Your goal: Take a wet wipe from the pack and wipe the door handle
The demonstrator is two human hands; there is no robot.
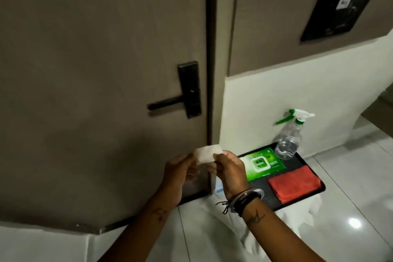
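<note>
A white wet wipe (57,154) is held folded between both hands in front of the grey-brown door. My left hand (177,173) pinches its left side and my right hand (230,171) pinches its right side. The black lever door handle (164,103) sticks out leftward from a black lock plate (190,89), well above the hands and apart from them. The green wet wipe pack (262,164) lies on a black tray (304,202) on the floor, just right of my right hand.
A clear spray bottle (289,140) with a green and white trigger stands at the tray's back corner. A folded red cloth (294,183) lies on the tray. A black panel (338,15) hangs on the wall at upper right. White glossy floor tiles (350,176) surround the tray.
</note>
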